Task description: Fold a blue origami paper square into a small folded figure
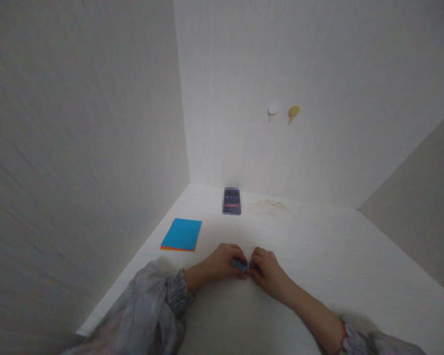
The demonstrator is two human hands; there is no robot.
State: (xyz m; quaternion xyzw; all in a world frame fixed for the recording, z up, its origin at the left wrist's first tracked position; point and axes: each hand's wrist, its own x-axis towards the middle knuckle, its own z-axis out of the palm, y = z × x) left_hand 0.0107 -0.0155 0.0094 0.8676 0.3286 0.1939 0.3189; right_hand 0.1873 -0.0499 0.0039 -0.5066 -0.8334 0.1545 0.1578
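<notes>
Below pale walls, the left hand (227, 260) and right hand (268, 273) pinched a small bluish piece (240, 265) between them over the white surface (318, 246), near blue paper (182, 233).

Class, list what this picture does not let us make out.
Head view:
- Small bluish piece: shape hidden by the fingers of both hands.
- Dark item by the back wall: pixelated, unreadable.
- Lower sheets under the blue sheet: covered, uncountable.
- Right sleeve: cut off by bottom edge.

Prob. a home or office desk nook: white tabletop (318, 251) w/ pale panels (237, 84) on 3 sides, 2 hooks (294, 111) up.
</notes>
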